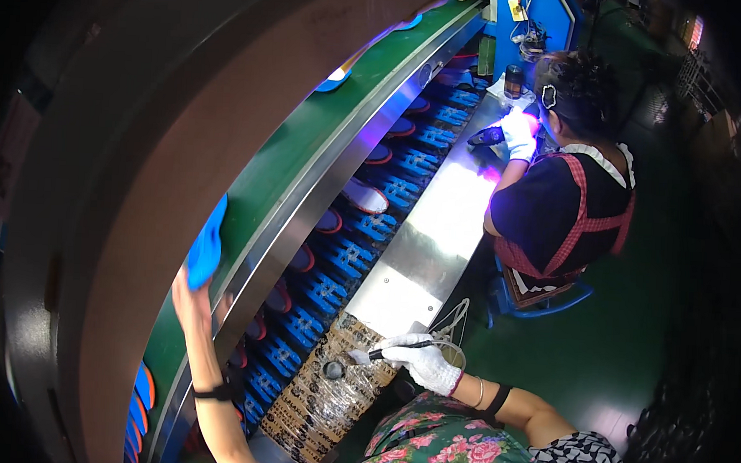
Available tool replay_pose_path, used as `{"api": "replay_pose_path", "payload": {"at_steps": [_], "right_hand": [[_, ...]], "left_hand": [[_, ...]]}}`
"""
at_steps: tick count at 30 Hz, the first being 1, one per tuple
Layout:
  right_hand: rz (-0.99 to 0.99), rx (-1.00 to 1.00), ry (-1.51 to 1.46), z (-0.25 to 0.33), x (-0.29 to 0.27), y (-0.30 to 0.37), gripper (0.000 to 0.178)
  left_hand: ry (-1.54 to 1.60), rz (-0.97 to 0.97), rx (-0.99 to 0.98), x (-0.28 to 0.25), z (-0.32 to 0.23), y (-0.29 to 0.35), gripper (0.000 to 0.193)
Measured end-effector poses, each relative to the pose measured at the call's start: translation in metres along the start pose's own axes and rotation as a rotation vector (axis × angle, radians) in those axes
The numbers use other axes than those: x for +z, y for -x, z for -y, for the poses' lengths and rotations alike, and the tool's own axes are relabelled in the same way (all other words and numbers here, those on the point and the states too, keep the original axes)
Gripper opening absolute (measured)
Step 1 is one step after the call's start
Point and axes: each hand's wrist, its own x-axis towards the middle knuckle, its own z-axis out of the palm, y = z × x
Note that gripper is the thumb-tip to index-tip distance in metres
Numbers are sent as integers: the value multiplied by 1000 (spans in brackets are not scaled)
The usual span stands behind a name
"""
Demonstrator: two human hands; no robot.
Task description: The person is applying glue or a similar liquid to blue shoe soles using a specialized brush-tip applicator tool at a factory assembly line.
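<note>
My left hand point(194, 304), bare, reaches over the green conveyor belt with its fingers closed on the near end of a blue shoe sole point(206, 246). The sole stands tilted, its far end pointing away from me. My right hand point(425, 364) wears a white knit glove and grips a brush point(399, 350) with a black handle. The brush's pale tip points left, just above a small dark round cup point(334, 370). That cup sits on a worktop point(315, 413) covered with printed brown cardboard and clear film.
More blue soles with orange rims point(138, 416) lie on the belt point(265, 171) at lower left. Between belt and worktop runs a rack of blue holders point(327, 290) with shoe pieces. A co-worker point(566, 175) sits at far right under purple light. A brown curved machine cover point(167, 112) overhangs the left.
</note>
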Motion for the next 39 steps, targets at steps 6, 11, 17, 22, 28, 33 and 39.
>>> {"api": "replay_pose_path", "payload": {"at_steps": [6, 11, 17, 22, 28, 33, 39], "right_hand": [[51, 32, 35, 6, 39, 22, 20], [181, 10, -51, 16, 85, 30, 23], [435, -436, 316, -1, 153, 47, 20], [472, -521, 522, -25, 199, 62, 22], [456, -958, 892, -41, 215, 65, 20], [493, -1190, 1090, -45, 206, 50, 25], [713, -1130, 1251, -62, 214, 66, 39]], "left_hand": [[-181, -230, -6, -16, -31, 214, 98], [147, -201, -401, -40, 27, 266, 61], [494, -68, -515, -21, 28, 307, 69], [600, 275, -409, -34, 20, 354, 86], [1303, 207, -465, -37, 16, 356, 107], [610, -111, -431, -13, -8, 355, 97], [1694, 214, -259, -26, 29, 357, 99]]}}
